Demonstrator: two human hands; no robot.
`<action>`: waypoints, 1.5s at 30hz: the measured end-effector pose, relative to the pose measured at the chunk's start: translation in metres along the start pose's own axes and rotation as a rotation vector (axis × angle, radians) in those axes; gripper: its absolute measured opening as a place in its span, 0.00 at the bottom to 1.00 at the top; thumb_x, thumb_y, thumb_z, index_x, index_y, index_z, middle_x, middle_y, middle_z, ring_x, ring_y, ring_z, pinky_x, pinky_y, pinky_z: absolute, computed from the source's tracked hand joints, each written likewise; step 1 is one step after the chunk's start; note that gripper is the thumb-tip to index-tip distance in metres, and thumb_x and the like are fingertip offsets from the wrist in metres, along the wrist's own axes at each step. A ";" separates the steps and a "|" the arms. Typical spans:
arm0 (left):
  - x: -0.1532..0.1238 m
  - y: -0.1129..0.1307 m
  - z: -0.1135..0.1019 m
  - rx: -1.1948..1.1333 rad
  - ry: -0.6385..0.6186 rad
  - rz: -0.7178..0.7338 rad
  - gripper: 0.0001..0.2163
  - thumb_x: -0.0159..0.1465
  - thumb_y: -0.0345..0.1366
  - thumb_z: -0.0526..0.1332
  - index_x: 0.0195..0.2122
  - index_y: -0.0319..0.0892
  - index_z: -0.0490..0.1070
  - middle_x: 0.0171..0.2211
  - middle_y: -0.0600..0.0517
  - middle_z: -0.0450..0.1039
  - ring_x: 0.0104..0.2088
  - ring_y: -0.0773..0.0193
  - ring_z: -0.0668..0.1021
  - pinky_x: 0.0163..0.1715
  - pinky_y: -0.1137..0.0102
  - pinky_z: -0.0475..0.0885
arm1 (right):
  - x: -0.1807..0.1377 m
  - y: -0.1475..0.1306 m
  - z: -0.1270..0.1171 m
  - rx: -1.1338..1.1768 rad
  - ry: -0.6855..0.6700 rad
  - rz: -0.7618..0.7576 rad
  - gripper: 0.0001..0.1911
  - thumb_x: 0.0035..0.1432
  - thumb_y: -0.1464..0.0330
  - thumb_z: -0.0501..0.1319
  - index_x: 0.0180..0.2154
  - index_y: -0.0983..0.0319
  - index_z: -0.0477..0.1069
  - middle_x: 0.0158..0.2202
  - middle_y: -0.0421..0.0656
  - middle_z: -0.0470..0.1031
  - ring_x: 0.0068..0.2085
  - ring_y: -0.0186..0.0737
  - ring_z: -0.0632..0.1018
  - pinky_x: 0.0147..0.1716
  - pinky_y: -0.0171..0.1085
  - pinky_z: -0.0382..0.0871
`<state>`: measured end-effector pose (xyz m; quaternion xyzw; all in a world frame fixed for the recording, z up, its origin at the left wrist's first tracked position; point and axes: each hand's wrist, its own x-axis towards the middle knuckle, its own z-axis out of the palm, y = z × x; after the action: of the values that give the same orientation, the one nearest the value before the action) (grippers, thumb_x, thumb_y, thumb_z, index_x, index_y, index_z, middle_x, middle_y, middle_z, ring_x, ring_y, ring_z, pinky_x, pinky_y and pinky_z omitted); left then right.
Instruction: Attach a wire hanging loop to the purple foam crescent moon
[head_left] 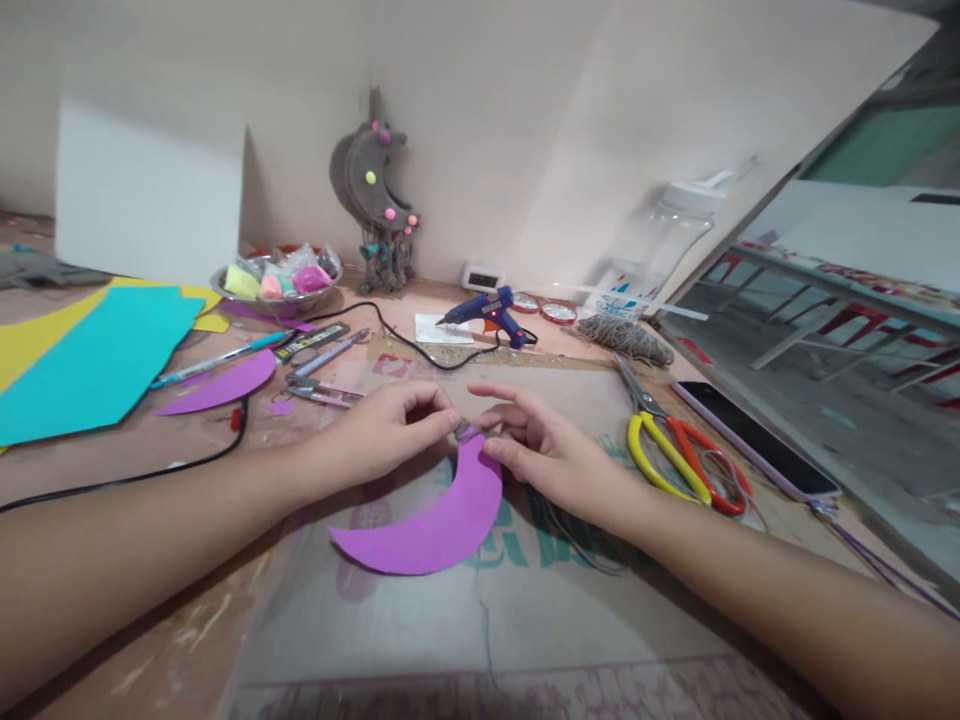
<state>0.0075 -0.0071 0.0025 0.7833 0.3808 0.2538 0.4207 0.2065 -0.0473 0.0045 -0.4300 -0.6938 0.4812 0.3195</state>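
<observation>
A purple paper crescent moon (442,525) lies over a cardboard sheet (315,610), with its upper tip between my two hands. Some grey yarn (466,432) is wound round that tip. My left hand (405,430) pinches thumb against forefinger at the tip, by the yarn. On the other side, my right hand (547,445) has its thumb and bent fingers on the crescent's edge, while its forefinger sticks out to the left. Loose grey yarn trails beneath my right wrist. What lies inside the curled fingers is hidden.
Scissors (660,440) and a phone (757,440) lie to the right. Behind are a blue glue gun (487,315), a yarn bundle (626,340), a bottle (660,245) and a decorated grey moon (367,190). Pens, a bowl (300,300) and coloured paper (112,350) are at left.
</observation>
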 end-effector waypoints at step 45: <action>-0.005 0.006 0.000 -0.061 -0.106 -0.031 0.11 0.61 0.42 0.54 0.27 0.40 0.66 0.22 0.56 0.66 0.20 0.71 0.67 0.20 0.77 0.60 | -0.001 0.005 -0.012 -0.361 0.341 -0.125 0.13 0.62 0.62 0.51 0.43 0.60 0.68 0.32 0.41 0.69 0.30 0.34 0.68 0.31 0.35 0.64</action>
<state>0.0064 -0.0131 0.0073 0.7763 0.3622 0.2168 0.4681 0.2184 -0.0424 0.0038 -0.5114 -0.7299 0.2493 0.3789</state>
